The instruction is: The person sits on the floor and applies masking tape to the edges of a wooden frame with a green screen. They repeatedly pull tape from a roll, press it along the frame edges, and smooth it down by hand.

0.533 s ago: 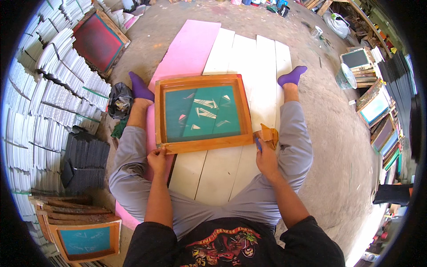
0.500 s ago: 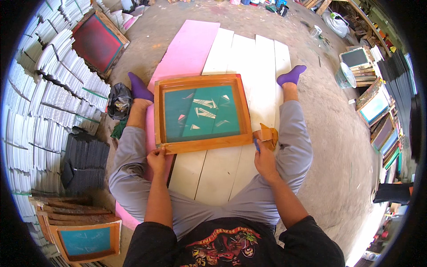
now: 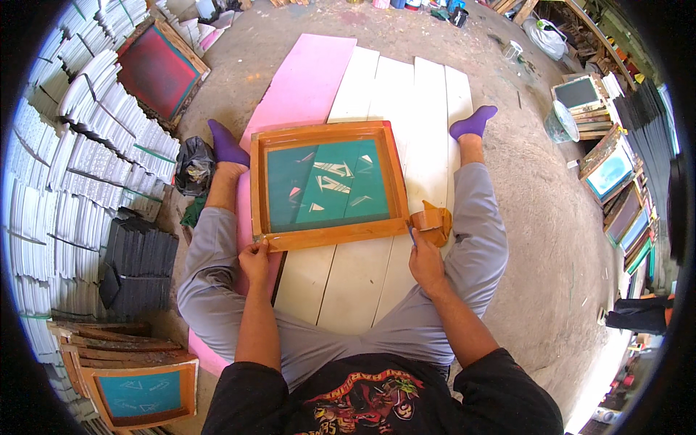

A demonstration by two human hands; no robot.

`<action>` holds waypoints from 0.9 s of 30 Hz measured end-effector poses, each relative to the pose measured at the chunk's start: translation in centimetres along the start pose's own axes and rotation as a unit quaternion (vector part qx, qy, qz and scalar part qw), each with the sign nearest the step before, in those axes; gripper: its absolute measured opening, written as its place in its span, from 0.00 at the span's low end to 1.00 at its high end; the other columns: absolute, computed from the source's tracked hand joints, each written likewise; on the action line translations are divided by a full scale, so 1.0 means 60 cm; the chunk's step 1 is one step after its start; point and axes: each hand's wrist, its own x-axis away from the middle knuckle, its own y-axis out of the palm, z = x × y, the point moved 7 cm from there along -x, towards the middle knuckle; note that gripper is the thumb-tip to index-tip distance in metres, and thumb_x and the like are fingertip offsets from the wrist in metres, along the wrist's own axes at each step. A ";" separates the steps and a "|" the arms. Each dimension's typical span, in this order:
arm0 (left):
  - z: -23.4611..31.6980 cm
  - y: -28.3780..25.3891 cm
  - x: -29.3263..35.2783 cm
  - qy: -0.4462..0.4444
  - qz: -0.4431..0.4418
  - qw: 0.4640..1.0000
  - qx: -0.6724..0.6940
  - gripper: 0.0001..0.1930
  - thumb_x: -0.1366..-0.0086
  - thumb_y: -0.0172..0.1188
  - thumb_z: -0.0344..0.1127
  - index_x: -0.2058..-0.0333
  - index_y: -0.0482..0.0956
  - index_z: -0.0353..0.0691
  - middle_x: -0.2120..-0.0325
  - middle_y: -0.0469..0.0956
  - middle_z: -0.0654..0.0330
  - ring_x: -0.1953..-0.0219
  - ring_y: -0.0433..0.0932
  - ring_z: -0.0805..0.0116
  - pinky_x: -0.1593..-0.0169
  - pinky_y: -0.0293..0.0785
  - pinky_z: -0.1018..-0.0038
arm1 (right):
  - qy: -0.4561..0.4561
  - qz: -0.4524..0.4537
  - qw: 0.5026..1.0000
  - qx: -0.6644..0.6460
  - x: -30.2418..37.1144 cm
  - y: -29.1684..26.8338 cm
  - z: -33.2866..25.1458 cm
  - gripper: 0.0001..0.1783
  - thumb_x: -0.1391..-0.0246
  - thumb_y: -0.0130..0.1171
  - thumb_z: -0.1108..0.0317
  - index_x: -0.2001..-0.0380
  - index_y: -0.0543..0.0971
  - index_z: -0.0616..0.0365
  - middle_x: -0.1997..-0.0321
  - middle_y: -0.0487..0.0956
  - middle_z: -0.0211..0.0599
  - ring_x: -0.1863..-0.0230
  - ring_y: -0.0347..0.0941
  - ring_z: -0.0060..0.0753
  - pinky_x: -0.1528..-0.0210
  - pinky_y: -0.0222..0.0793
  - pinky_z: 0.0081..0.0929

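Note:
A wooden screen-printing frame [image 3: 330,238] with teal mesh and pale angular shapes lies on the boards between my legs. At its near left corner, my left hand [image 3: 254,262] is closed, thumb and fingers pinching the wood or something small there. Close to the near right corner, my right hand [image 3: 428,267] grips a slim blue tool, perhaps a cutter or pen; most of it is hidden by the fingers. Just beyond that hand sits a roll of brown tape [image 3: 428,219], with a crumpled mustard-brown piece [image 3: 444,226] beside and under it.
White boards [image 3: 304,286] and a pink sheet [image 3: 308,80] cover the floor beneath the frame. Tied stacks of white sheets [image 3: 54,159] rise at the left, by a black plastic bag [image 3: 196,165]. Another teal frame [image 3: 141,395] leans at lower left; more frames [image 3: 612,174] stand right.
My right hand has drawn back slightly toward me and to the left, away from the tape roll. My left hand stays at the frame's corner.

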 end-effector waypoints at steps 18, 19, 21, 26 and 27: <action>0.050 -0.003 0.019 0.033 0.022 0.999 -0.032 0.14 0.39 0.73 0.37 0.70 0.85 0.29 0.75 0.85 0.53 0.73 0.81 0.66 0.65 0.77 0.67 | 0.039 -0.067 0.995 0.058 0.039 0.021 0.006 0.28 0.41 0.49 0.74 0.36 0.71 0.58 0.57 0.80 0.60 0.56 0.79 0.64 0.53 0.75 0.56; 0.036 0.000 0.013 0.028 0.018 0.999 -0.025 0.14 0.39 0.73 0.37 0.70 0.85 0.29 0.75 0.85 0.53 0.73 0.81 0.66 0.65 0.77 0.67 | 0.034 -0.066 0.995 0.069 0.048 0.032 0.013 0.25 0.39 0.50 0.72 0.38 0.74 0.57 0.58 0.80 0.58 0.57 0.79 0.62 0.54 0.75 0.55; 0.008 0.001 -0.002 0.019 0.013 1.000 -0.011 0.14 0.39 0.73 0.37 0.70 0.85 0.29 0.75 0.85 0.53 0.73 0.81 0.66 0.65 0.77 0.67 | 0.030 -0.061 0.994 0.081 0.050 0.029 0.008 0.22 0.38 0.52 0.71 0.40 0.76 0.55 0.59 0.81 0.56 0.58 0.79 0.61 0.55 0.74 0.54; 0.054 -0.004 0.019 0.026 0.017 0.998 -0.053 0.14 0.39 0.73 0.37 0.70 0.85 0.28 0.75 0.85 0.53 0.73 0.81 0.66 0.65 0.77 0.67 | 0.044 -0.037 0.998 0.037 0.059 -0.038 -0.007 0.26 0.39 0.50 0.71 0.36 0.72 0.53 0.54 0.81 0.54 0.56 0.79 0.63 0.53 0.74 0.56; 0.073 -0.003 0.026 0.032 0.018 0.996 -0.080 0.14 0.39 0.73 0.37 0.70 0.85 0.28 0.75 0.85 0.53 0.73 0.81 0.66 0.65 0.77 0.67 | 0.050 -0.027 0.998 0.030 0.054 -0.050 0.002 0.27 0.39 0.50 0.70 0.36 0.71 0.52 0.53 0.81 0.54 0.55 0.79 0.63 0.52 0.74 0.56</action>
